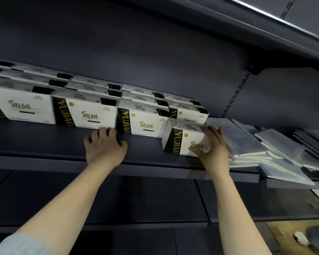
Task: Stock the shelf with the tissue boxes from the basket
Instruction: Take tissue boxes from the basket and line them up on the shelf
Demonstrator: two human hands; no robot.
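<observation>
Several white tissue boxes with black "YUJIAO" bands (85, 112) stand in rows on the dark shelf (44, 142). One more tissue box (180, 139) stands in front of the row at its right end. My right hand (213, 146) grips this box at its right side, thumb on the front face and fingers over the top edge. My left hand (104, 144) rests on the shelf board in front of the row, fingers curled, fingertips touching the lower edge of a front box. The basket is out of view.
Flat grey and white packs (261, 144) lie stacked and fanned on the shelf right of the boxes. Another shelf (265, 28) overhangs above. Lower dark shelves (136, 199) run below. A brown floor patch (291, 234) shows at bottom right.
</observation>
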